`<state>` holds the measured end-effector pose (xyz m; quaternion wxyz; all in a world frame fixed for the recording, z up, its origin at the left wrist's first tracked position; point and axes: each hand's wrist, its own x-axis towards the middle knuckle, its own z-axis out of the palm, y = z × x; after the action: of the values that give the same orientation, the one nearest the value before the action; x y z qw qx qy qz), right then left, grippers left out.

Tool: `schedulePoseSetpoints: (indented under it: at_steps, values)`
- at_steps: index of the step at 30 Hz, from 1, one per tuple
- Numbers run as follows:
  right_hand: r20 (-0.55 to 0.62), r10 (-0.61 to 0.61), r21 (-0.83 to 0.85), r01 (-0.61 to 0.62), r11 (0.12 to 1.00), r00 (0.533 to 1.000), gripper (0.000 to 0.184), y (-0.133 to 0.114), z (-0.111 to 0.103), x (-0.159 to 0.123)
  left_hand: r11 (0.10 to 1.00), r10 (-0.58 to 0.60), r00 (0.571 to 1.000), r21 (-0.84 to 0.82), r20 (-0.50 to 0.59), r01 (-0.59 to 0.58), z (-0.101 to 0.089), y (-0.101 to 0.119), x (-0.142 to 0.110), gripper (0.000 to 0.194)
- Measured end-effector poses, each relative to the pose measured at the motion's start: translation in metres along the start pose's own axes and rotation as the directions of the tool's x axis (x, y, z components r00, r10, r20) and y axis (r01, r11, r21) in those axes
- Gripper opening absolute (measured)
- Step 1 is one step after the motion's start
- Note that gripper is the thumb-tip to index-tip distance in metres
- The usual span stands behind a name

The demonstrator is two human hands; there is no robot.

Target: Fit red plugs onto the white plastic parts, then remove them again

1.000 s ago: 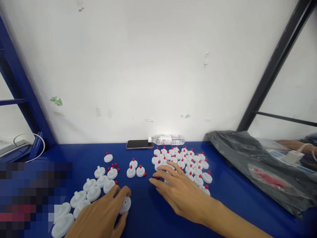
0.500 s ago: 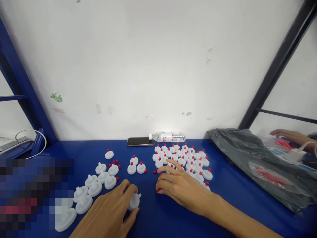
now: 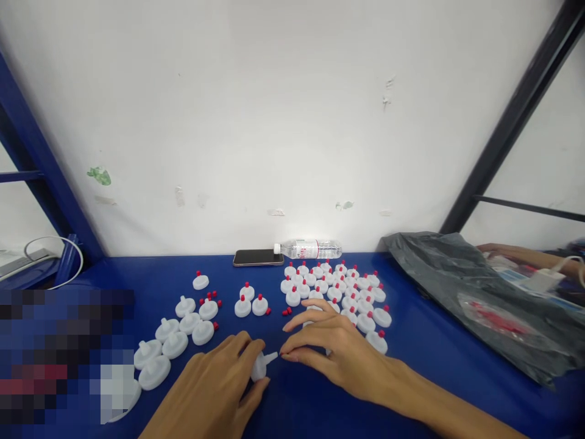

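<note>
My left hand (image 3: 228, 378) grips a white round spouted lid (image 3: 259, 367) between thumb and fingers, its bare spout pointing right. Just right of the spout tip, my right hand (image 3: 329, 341) pinches thumb and index finger together on a small red cap, mostly hidden by the fingertips. Beyond the left hand lie several white lids with bare spouts (image 3: 175, 345). Loose red caps (image 3: 214, 294) lie behind them. Past the right hand, many white lids with red caps on their spouts (image 3: 351, 303) stand in a cluster, partly covered by that hand.
A phone (image 3: 258, 258) and a clear water bottle (image 3: 308, 249) lie along the wall. A grey plastic bag (image 3: 439, 280) carries a clear packet of red pieces (image 3: 496, 318) on the right of the blue table (image 3: 150, 274). Another person's arm (image 3: 525, 253) shows at far right.
My left hand has moved slightly right with the lid, and its spout shows more fully. My right hand has come left toward the spout, its thumb and index finger pinched.
</note>
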<state>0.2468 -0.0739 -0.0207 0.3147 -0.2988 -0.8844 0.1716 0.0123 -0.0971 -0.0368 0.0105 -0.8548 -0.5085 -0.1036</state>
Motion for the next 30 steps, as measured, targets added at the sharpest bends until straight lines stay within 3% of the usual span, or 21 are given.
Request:
schedulePoseSetpoints:
  at_steps: [4, 11, 19, 30]
  values:
    - [-0.018, 0.008, 0.018, -0.007, 1.000, 1.000, 0.010, -0.0008, 0.0009, 0.0001, 0.998, 0.049, 0.999, 0.034, -0.005, -0.049, -0.0031, 0.0043, 0.0018, 0.031]
    - [-0.071, 0.018, 0.071, -0.013, 0.997, 0.997, 0.011, -0.0039, -0.0003, 0.0002, 0.991, 0.107, 0.989, 0.087, -0.105, -0.098, -0.0044, 0.0040, -0.0010, 0.028]
    - [-0.071, 0.011, 0.030, -0.009, 1.000, 0.997, 0.028, -0.0033, -0.0034, 0.0000, 0.988, 0.115, 0.966, 0.131, -0.232, -0.086, -0.0015, 0.0003, 0.0005, 0.032]
    - [-0.028, 0.012, 0.103, -0.009, 0.995, 1.000, 0.028, -0.0011, -0.0024, -0.0020, 0.955, 0.279, 0.884, 0.201, -0.375, -0.216, -0.0052, 0.0007, 0.0017, 0.030]
